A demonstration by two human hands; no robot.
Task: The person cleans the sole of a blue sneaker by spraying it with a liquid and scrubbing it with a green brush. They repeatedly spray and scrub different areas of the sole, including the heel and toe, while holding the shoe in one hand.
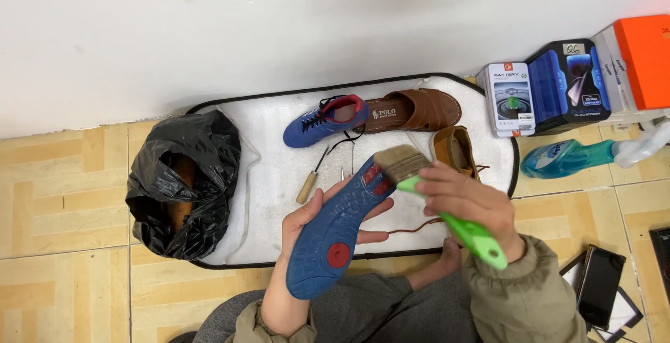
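A person seated on the floor holds a blue rubber-soled sports shoe with a red round patch at the heel sole-up in the left hand, fingers wrapped around its underside, while the right hand grips a green plastic-handled brush with pale bristles — bristles resting on the toe end of the sole. The step in hand appears to be brushing the sole; the next stroke would likely call for a steady grip on the shoe as the bristles are drawn along the tread toward the heel.

The work happens over a white padded mat with a black edge, laid on tan floor tiles against a white wall. On the mat lie the matching blue lace-up shoe, a brown leather sandal, a tan shoe and a wooden-handled awl. A crumpled black plastic bag sits to the left — boxes, a teal spray bottle and a dark phone to the right.
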